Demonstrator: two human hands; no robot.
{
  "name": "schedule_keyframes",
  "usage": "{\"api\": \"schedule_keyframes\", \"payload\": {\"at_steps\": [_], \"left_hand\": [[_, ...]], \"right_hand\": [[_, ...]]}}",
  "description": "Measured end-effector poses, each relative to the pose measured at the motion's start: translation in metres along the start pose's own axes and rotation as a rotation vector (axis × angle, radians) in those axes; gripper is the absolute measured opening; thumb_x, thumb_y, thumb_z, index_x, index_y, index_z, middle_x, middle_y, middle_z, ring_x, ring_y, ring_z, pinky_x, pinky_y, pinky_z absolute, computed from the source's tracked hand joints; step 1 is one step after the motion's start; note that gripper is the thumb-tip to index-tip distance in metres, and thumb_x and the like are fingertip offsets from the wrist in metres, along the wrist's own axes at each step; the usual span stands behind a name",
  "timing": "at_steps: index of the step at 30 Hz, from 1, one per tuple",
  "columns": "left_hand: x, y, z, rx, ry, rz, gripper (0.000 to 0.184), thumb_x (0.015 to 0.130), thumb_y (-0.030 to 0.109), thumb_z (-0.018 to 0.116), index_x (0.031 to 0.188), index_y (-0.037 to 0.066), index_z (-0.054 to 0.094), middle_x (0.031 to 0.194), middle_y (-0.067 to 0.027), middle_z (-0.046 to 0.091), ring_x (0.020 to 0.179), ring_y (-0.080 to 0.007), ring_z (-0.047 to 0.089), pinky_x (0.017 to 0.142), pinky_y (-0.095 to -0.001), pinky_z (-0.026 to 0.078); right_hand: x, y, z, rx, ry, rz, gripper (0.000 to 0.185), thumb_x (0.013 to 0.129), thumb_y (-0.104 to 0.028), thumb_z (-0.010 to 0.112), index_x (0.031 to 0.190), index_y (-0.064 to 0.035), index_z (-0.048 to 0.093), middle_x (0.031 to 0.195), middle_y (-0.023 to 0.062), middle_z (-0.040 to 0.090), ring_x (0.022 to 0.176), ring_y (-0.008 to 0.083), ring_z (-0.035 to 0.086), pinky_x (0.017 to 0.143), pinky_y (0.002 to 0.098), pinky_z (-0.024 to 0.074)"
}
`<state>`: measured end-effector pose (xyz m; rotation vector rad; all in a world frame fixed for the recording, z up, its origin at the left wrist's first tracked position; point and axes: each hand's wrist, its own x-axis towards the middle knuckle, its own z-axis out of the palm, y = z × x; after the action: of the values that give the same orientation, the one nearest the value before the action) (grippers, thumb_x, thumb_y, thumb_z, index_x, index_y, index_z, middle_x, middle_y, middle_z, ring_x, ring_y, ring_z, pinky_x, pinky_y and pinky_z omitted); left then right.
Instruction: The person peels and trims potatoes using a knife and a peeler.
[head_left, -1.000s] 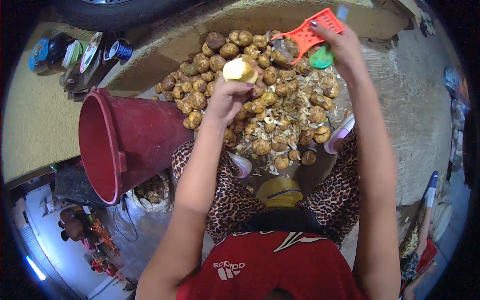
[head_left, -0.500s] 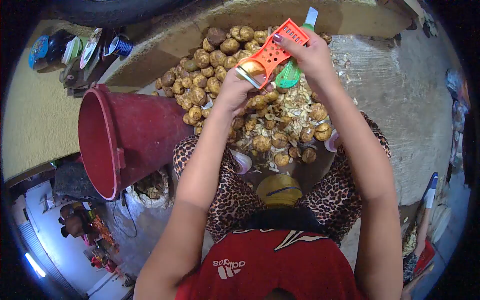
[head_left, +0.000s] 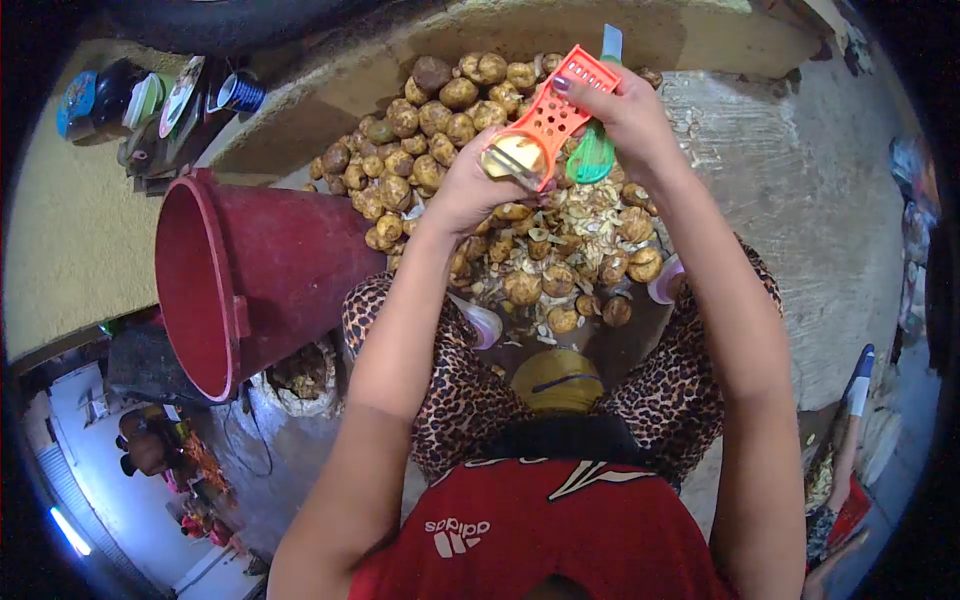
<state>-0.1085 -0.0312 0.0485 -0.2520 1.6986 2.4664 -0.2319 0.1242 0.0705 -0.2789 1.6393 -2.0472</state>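
Note:
My left hand (head_left: pixel 465 190) is closed around a potato (head_left: pixel 522 146) whose upper face is pale and peeled. In my right hand (head_left: pixel 635 118) is an orange peeler (head_left: pixel 556 112) with rows of holes in its flat body, its metal blade lying across the potato. A green-handled knife (head_left: pixel 592 157) is also held in the right hand, blade pointing up and away. Below both hands, thin peelings (head_left: pixel 590 215) lie scattered among brown unpeeled potatoes (head_left: pixel 435 118). My left fingertips are partly hidden behind the potato and peeler.
A large dark-red bucket (head_left: pixel 290 260) lies tipped to the left of the heap. Behind it stands a white sack (head_left: pixel 300 390). A low wall (head_left: pixel 330 110) runs behind the potatoes. Another person's arm (head_left: pixel 846 455) shows at the far right.
The peeler and both hands have shifted slightly down and right. The potato has turned, so more of its pale peeled face shows through the peeler's frame.

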Motion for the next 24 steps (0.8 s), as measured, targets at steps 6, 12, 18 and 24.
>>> {"api": "schedule_keyframes", "payload": {"at_steps": [6,12,18,24], "left_hand": [[-0.005,0.004,0.004,0.036,-0.066,-0.017,0.041,0.067,-0.002,0.071,0.100,0.004,0.049,0.093,-0.0082,0.061,0.079,-0.0161,0.061,0.065,-0.0297,0.053],[-0.004,0.001,0.006,-0.114,-0.086,-0.055,0.040,0.070,0.000,0.069,0.104,0.001,0.049,0.089,-0.0112,0.063,0.073,-0.0178,0.062,0.062,-0.0291,0.053],[-0.001,-0.003,0.005,-0.234,-0.032,-0.062,0.031,0.071,0.001,0.068,0.099,-0.002,0.054,0.086,-0.0134,0.063,0.067,-0.0174,0.062,0.060,-0.0270,0.053],[-0.003,-0.003,0.004,-0.212,-0.061,-0.052,0.037,0.070,0.004,0.068,0.103,-0.003,0.052,0.086,-0.0137,0.062,0.066,-0.0177,0.061,0.058,-0.0259,0.052]], "right_hand": [[0.020,-0.010,-0.033,0.084,0.142,-0.030,0.020,0.075,-0.013,0.068,0.090,-0.0009,0.061,0.081,0.0053,0.064,0.070,0.0111,0.061,0.065,0.0253,0.0490],[0.003,-0.004,-0.010,-0.126,0.049,-0.041,0.020,0.076,-0.014,0.067,0.091,-0.0024,0.062,0.081,0.0038,0.064,0.071,0.0100,0.060,0.065,0.0249,0.0481],[0.009,-0.010,-0.015,0.078,0.054,-0.074,0.021,0.077,-0.014,0.067,0.092,-0.0018,0.061,0.081,0.0037,0.064,0.071,0.0092,0.059,0.065,0.0241,0.0475],[0.022,-0.012,-0.035,-0.080,0.183,-0.120,0.019,0.077,-0.012,0.066,0.091,-0.0005,0.060,0.077,0.0048,0.064,0.070,0.0115,0.061,0.066,0.0257,0.0493]]}}
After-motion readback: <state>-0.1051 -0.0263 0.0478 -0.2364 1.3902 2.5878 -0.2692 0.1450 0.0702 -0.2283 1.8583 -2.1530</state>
